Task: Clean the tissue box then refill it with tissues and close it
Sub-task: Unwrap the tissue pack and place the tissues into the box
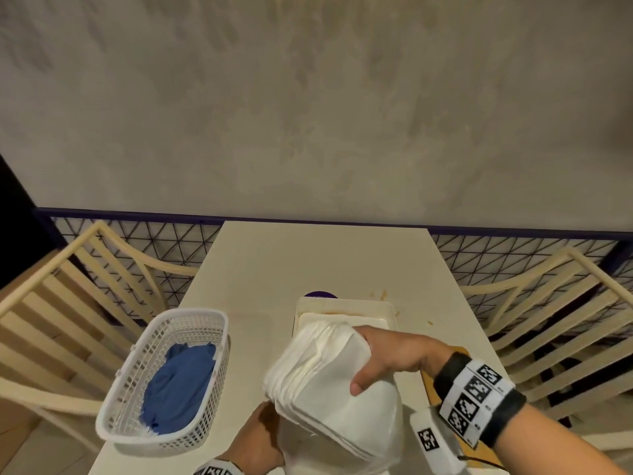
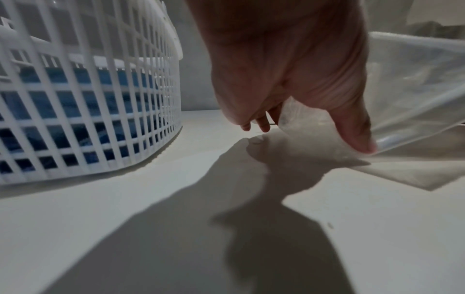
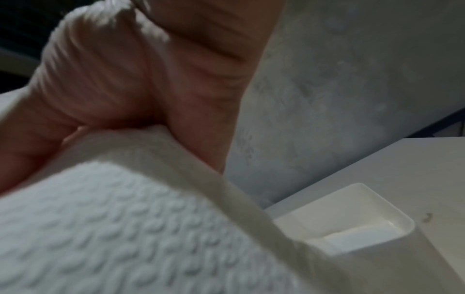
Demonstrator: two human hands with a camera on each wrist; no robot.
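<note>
A thick stack of white embossed tissues (image 1: 318, 368) (image 3: 113, 228) is held above the table, just in front of the tissue box. My right hand (image 1: 363, 359) grips the stack's far end, thumb on its near face and fingers over the top. Below it, a clear plastic wrapper (image 1: 342, 454) (image 2: 415, 89) still surrounds the stack's lower end. My left hand (image 1: 260, 437) (image 2: 314, 131) pinches that wrapper near the table's front edge. The cream tissue box (image 1: 346, 308) (image 3: 352, 208) stands open, lidless, with a pale flat layer inside.
A white mesh basket (image 1: 164, 440) (image 2: 88, 99) holding a blue cloth (image 1: 178, 382) sits on the left. A brown board (image 1: 428, 385) lies under my right wrist. Orange smears (image 1: 383, 294) mark the table by the box. Slatted chairs (image 1: 68, 320) flank the table.
</note>
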